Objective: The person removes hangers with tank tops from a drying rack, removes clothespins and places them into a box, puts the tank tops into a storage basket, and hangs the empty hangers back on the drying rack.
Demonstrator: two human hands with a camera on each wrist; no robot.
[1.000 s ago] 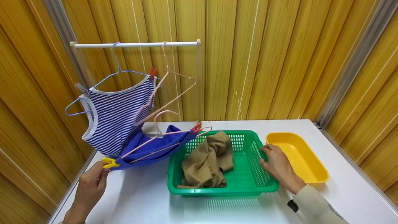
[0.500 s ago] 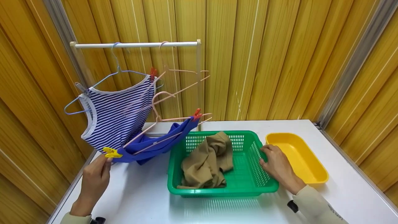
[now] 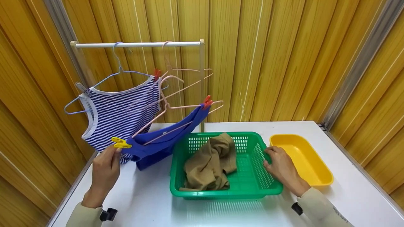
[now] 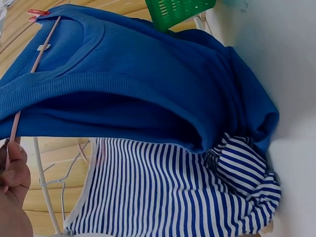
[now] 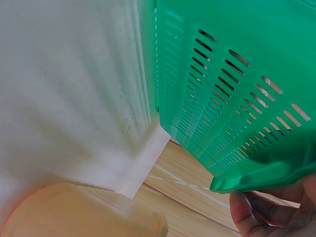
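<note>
A: Start at the left. What is that hand doing?
B: The left hand [image 3: 106, 167], at lower left, has its fingers closed in a pinch on the near end of a pink hanger [image 3: 151, 122], just beside the yellow clip [image 3: 121, 142]. A firm pinch on the wire, not the clip, seems best.

A: And the striped top [image 3: 118, 110] above it?
B: It hangs from the rail [image 3: 142, 45] in the upper left, behind the blue garment [image 3: 157, 145]. I can't tell whether the two touch, so I'd tip the load towards the viewer to avoid a snag.

A: Where exactly is the garment?
B: Left of centre, slung from the held hanger, tilted so its right end sits higher. The red clip [image 3: 207, 101] grips that end. Levelling the hanger should spare both clips; its hook is free, below another pink hanger [image 3: 184, 69] on the rail.

A: Then the centre?
B: The green basket [image 3: 227, 194], with a khaki cloth [image 3: 208, 167] inside. Swing the blue cloth clear of its left rim.

A: The other hand?
B: The right hand [image 3: 282, 167], right of centre, has its fingers bent round the basket's right rim: a useful steadying hold, beside the yellow tray [image 3: 303, 154].
</note>
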